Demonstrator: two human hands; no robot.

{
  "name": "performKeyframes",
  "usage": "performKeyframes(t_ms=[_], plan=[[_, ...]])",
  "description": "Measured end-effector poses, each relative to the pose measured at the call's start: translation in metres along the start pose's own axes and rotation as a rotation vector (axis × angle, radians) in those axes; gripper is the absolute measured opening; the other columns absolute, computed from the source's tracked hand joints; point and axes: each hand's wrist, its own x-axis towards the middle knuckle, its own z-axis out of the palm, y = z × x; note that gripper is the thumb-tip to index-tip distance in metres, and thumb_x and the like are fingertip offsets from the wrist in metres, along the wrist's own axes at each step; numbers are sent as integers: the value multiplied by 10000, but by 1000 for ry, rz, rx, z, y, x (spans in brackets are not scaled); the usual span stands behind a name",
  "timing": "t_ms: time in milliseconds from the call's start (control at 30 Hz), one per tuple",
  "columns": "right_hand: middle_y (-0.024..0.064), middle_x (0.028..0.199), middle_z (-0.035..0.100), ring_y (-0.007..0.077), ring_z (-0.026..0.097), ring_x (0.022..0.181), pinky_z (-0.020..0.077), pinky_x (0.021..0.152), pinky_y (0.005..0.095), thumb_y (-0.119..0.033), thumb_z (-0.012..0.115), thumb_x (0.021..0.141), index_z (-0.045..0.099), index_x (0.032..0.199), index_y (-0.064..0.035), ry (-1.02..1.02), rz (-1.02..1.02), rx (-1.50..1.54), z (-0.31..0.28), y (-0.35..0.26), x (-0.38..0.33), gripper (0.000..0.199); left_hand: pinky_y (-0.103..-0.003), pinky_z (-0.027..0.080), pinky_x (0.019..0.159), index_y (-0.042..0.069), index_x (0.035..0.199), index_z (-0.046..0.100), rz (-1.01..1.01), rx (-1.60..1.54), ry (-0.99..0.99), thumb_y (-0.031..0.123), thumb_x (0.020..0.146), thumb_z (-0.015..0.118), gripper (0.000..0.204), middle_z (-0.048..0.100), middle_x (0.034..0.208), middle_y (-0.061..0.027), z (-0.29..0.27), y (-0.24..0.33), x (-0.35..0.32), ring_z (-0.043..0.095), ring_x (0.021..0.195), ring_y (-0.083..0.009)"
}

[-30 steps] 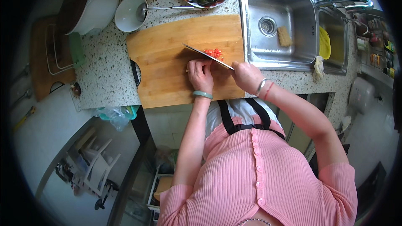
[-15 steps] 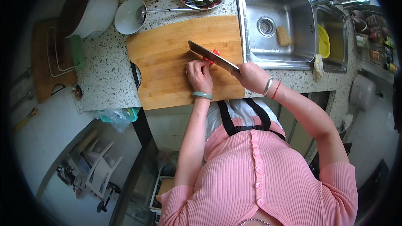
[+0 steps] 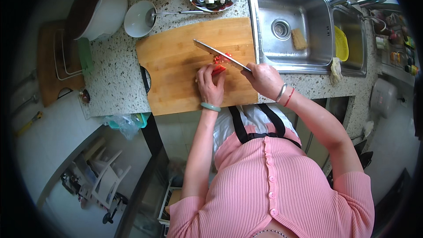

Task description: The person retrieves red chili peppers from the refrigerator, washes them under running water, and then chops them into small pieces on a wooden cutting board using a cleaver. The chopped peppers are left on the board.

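Observation:
A wooden cutting board [image 3: 169,75] lies across the counter in front of me. My left hand [image 3: 210,87], a green bangle at its wrist, rests on it with fingers bent around a piece of red pepper [image 3: 218,69]. Small chopped red bits [image 3: 227,55] lie on the board beyond that piece, around the blade. My right hand [image 3: 265,80] grips the handle of a kitchen knife [image 3: 210,48], whose broad blade slants to the far left, just beyond my left fingertips. Part of the pepper piece is hidden under those fingers.
Beyond the board stand a plate [image 3: 192,2] of white cubes over dark slices, and a white bowl [image 3: 134,23] with a ladle [image 3: 176,13]. A white pot [image 3: 110,11] is at the far left. On the right, a steel sink [image 3: 304,22] holds a sponge [image 3: 299,39].
My left fingers have drawn slightly back from the blade, and more of the red pepper shows. The knife has tilted, showing less of its face. More chopped bits are visible.

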Motion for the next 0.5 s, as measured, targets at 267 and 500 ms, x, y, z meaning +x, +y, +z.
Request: performKeyframes(t_ms=[267, 500], plan=[[235, 662, 615, 405, 633, 656, 507, 594, 490, -268, 558, 923, 584, 786, -2, -67, -30, -46, 7, 9, -13, 300, -389, 470, 783, 64, 927, 640, 12, 93, 28, 70, 750, 764, 217, 617, 959, -91, 5, -14, 0, 566, 900, -291], [232, 650, 600, 414, 611, 634, 485, 582, 496, -278, 554, 932, 583, 781, 2, -78, -43, -68, 8, 7, -12, 320, -377, 463, 733, 61, 820, 627, 0, 53, 110, 49, 733, 771, 168, 625, 863, -75, 11, -13, 2, 570, 821, -279]])
